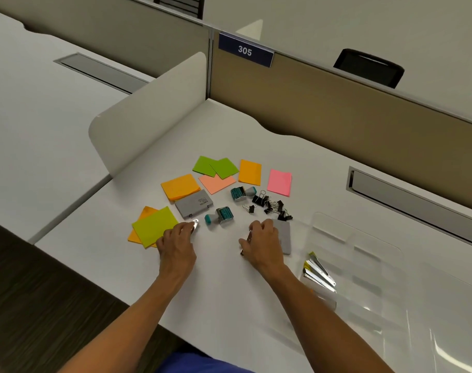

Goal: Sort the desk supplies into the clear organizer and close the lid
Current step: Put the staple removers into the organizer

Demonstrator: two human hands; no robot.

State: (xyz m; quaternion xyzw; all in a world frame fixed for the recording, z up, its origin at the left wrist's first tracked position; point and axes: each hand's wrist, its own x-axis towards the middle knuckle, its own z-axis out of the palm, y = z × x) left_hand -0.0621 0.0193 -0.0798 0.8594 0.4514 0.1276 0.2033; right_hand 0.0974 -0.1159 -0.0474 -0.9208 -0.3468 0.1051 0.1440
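Note:
My left hand (177, 238) pinches a small silver metal piece (195, 224) on the white desk (229, 300), beside a lime sticky pad (155, 226). My right hand (261, 238) is closed on a thin metal item (245, 243), next to a grey flat case (284, 235). A second grey case (194, 203), two teal stamps (221, 216) (241, 193), a pile of black binder clips (272, 207) and several coloured sticky pads (216, 168) lie beyond the hands. The clear organizer (377, 265) stands open at the right, with silver strips (319, 273) in its near compartment.
A white curved divider (148, 114) borders the desk on the left, and a tan partition (337, 111) with a "305" sign closes the back. A grey cable slot (415, 200) sits at the right rear. The desk's front edge drops to dark flooring (54, 292).

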